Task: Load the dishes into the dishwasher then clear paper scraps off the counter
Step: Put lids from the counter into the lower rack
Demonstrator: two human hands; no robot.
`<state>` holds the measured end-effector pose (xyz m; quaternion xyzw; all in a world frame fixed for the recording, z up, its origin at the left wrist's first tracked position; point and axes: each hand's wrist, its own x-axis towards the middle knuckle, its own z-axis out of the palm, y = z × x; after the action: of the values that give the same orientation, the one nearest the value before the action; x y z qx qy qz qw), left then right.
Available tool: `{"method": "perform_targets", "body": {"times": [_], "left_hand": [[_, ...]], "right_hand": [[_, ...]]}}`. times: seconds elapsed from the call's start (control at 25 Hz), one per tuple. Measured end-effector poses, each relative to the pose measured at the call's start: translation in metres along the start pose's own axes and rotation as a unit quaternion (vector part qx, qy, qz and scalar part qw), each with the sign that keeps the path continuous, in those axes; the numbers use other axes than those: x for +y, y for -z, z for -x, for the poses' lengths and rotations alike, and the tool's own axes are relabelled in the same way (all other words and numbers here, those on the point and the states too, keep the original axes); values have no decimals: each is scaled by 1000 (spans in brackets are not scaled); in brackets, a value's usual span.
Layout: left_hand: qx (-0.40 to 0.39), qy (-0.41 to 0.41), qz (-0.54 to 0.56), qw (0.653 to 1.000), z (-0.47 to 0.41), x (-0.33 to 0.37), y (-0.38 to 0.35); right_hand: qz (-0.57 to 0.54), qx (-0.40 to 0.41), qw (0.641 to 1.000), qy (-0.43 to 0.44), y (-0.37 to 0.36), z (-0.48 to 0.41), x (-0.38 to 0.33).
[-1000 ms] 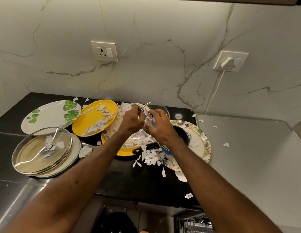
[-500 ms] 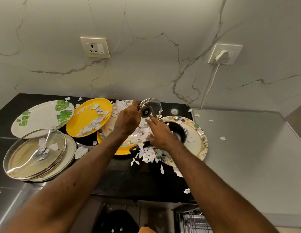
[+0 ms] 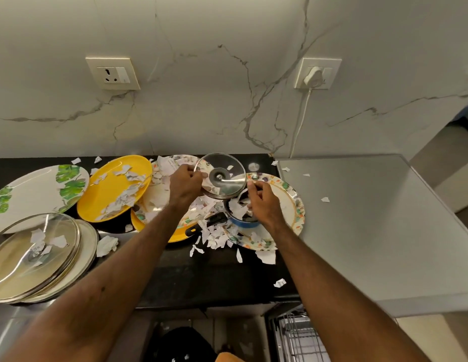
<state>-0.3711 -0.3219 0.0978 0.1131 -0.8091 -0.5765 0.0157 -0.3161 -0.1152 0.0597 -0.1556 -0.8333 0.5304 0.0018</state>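
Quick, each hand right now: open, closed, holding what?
Left hand: grips the small glass lid by its rim.
Right hand: curled over the blue pan; whether it holds anything cannot be told.

black stone counter (image 3: 214, 283) | on it: white round plate with green leaves (image 3: 37, 194) | yellow round plate (image 3: 107, 186) | floral-rimmed plate (image 3: 285, 202) | torn white paper scraps (image 3: 265, 257)

We find room on the grey steel top (image 3: 358, 231) at right and the black counter (image 3: 201, 280), lower centre. Crowding left and centre: leaf plate (image 3: 31, 192), yellow plate (image 3: 110, 184), big glass lid (image 3: 18, 259), floral plate (image 3: 282, 202), small lid (image 3: 222, 163) and paper scraps (image 3: 214, 237).
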Motion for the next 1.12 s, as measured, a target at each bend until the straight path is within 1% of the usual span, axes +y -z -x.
{"method": "perform_targets", "body": {"times": [0.04,0.12,0.24,0.32,0.4,0.52,0.6,0.64,0.68,0.72,0.76,0.8,0.84,0.88,1.0,1.12], "left_hand": [[-30,38,25,999,3,1,-8],[-96,74,40,992,12,3,-28],[-192,105,26,975,30,3,-58],[-253,132,9,958,43,4,-81],[-304,129,-21,944,62,9,-107],[-340,116,-47,932,105,22,-150],[-375,98,-83,918,136,29,-178],[-398,67,-135,905,151,31,-192],[-416,15,-221,882,161,32,-206],[-425,-47,-314,847,174,35,-221],[-418,-112,-392,812,186,37,-237],[-416,-165,-436,781,201,39,-251],[-420,-196,-457,759,217,41,-265],[-428,-213,-469,742,233,44,-276],[-473,-212,-485,704,279,43,-306],[-512,-224,-499,662,323,35,-330]], "right_hand": [[-55,-21,998,-28,7,1,5],[-112,-27,992,-48,23,4,18],[-116,27,991,-57,50,12,41],[-102,74,990,-69,74,21,58],[-77,118,987,-81,100,32,72],[-58,170,977,-119,142,53,104],[-56,189,970,-145,173,71,128],[-53,197,966,-156,190,82,142],[-57,198,964,-166,206,95,154],[-68,196,962,-177,223,109,167],[-84,187,961,-188,238,122,178],[-102,177,958,-200,253,134,190],[-125,168,954,-212,267,147,202],[-149,160,950,-222,279,159,214],[-206,126,941,-237,320,200,249],[-217,89,942,-239,351,237,283]]}}
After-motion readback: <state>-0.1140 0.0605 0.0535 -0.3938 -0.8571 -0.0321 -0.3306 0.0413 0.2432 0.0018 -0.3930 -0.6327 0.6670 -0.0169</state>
